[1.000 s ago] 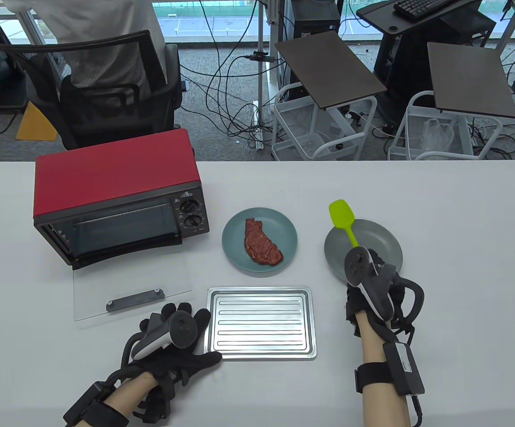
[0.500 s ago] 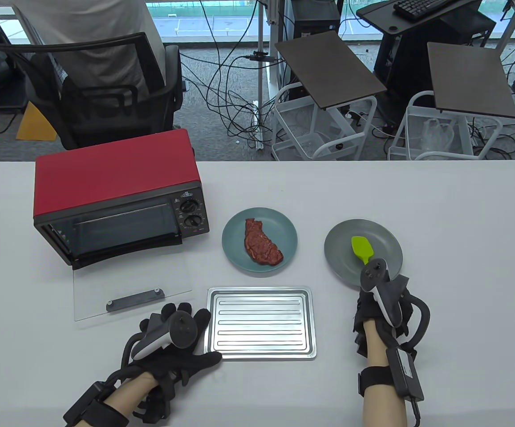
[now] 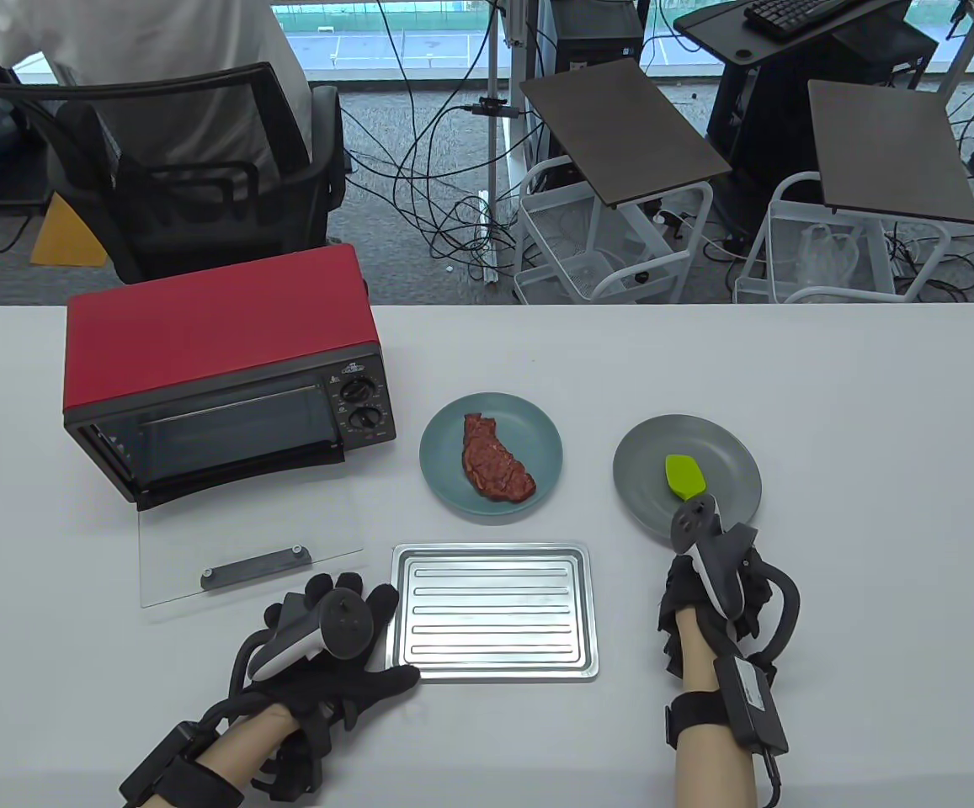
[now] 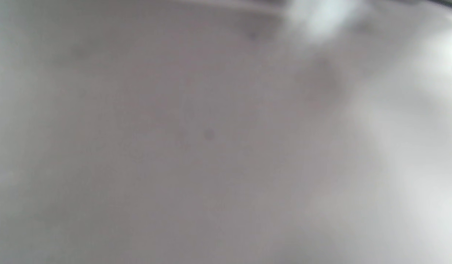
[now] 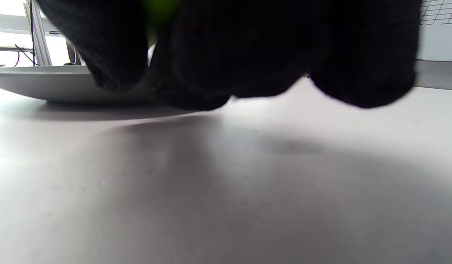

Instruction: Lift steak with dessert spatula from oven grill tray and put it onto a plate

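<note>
White table (image 3: 832,379), frame right: right hand (image 3: 710,581), fingers curled on the spatula (image 3: 683,475), may tip the grey plate (image 3: 722,450) if it presses the rim.

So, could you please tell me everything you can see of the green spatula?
The green spatula looks like soft lime silicone, with a rounded, paddle-shaped blade. Only the blade shows in the table view, lying over the grey plate and pointing away from the person. Its handle is hidden under the right hand, whose curled fingers hold it. The right wrist view shows only a green blur between the fingers.
</note>
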A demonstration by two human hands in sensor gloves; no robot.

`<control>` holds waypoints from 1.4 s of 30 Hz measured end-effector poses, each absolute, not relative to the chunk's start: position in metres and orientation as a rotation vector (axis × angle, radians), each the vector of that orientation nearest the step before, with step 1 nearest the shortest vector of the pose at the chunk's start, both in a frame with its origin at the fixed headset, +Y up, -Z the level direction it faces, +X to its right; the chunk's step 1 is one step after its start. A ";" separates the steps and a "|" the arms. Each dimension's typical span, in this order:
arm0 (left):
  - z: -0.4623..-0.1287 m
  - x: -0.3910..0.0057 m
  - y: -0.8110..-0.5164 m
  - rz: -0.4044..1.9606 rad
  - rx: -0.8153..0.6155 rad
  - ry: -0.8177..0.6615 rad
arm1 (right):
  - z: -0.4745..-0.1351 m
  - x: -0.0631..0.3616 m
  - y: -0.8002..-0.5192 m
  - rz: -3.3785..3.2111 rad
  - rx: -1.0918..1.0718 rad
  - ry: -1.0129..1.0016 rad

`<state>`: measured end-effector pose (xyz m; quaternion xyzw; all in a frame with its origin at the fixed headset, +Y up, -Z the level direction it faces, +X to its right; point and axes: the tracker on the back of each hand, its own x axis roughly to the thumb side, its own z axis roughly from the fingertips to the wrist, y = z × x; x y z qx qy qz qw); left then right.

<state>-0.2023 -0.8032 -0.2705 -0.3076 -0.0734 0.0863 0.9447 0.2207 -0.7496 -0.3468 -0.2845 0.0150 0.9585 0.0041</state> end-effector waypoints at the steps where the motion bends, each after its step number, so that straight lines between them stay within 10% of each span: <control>1: -0.271 -0.202 -0.803 0.176 -0.627 -0.150 | -0.347 0.221 -0.750 3.008 -0.895 0.046; 29: -0.270 -0.202 -0.803 0.169 -0.624 -0.148 | -0.337 0.226 -0.738 2.995 -0.901 0.099; 42: -0.270 -0.202 -0.803 0.172 -0.627 -0.149 | -0.317 0.202 -0.666 3.104 -0.584 -0.208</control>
